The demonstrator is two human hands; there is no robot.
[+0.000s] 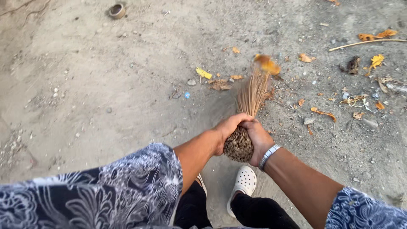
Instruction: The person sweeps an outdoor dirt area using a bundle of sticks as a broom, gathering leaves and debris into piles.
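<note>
A bundle broom of thin brown sticks (250,110) points away from me, its tips brushing the sandy ground near an orange leaf (267,64). My left hand (227,127) and my right hand (258,138) both grip the bound butt end of the broom, side by side. A silver bracelet (269,156) sits on my right wrist. My sleeves are dark blue with a white pattern.
Dry yellow and orange leaves (376,60) and small stones lie scattered to the right and ahead. A long stick (366,42) lies at upper right. A small round metal ring (117,10) rests at upper left. My white clog (243,183) shows below the hands.
</note>
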